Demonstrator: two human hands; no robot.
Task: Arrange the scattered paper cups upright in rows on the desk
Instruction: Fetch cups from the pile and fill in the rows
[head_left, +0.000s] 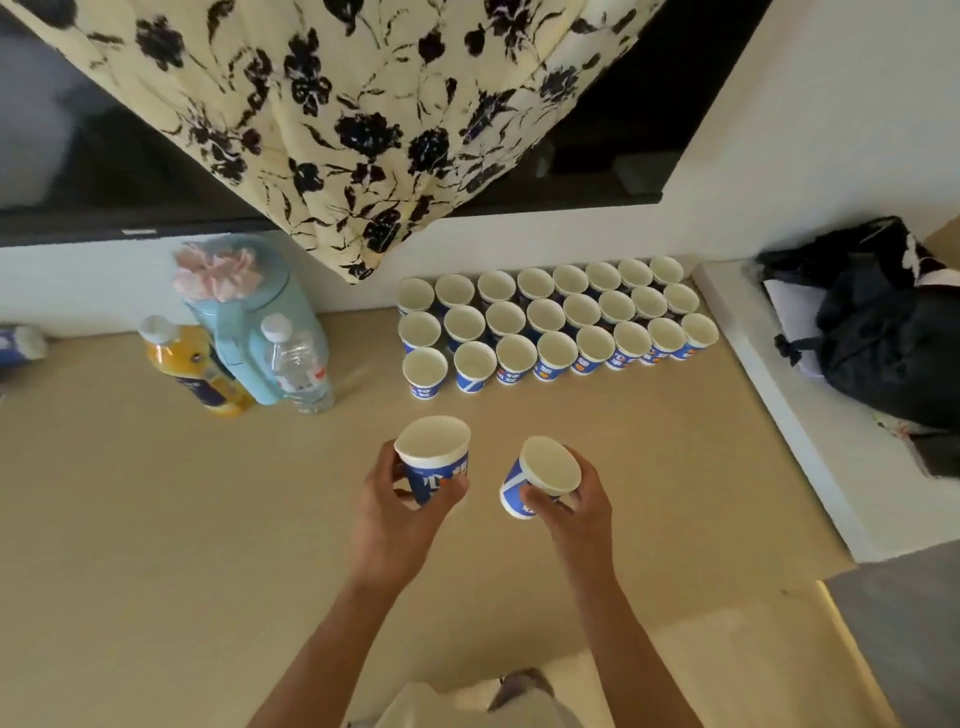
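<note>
Three rows of upright blue-and-white paper cups (550, 322) stand against the wall at the back of the beige desk (156, 519). In front of the nearest row, my left hand (400, 499) grips one paper cup (434, 457), held above the desk with its mouth up. My right hand (576, 504) grips a second paper cup (540, 475), tilted with its mouth facing up and toward me. Both held cups hover a short way before the left end of the front row.
An orange-juice bottle (187, 369), a light-blue jug with a pink flower (234, 312) and a clear water bottle (296, 358) stand at back left. A floral curtain (337, 104) hangs overhead. A black bag (883, 332) lies on a white ledge (769, 395) at right.
</note>
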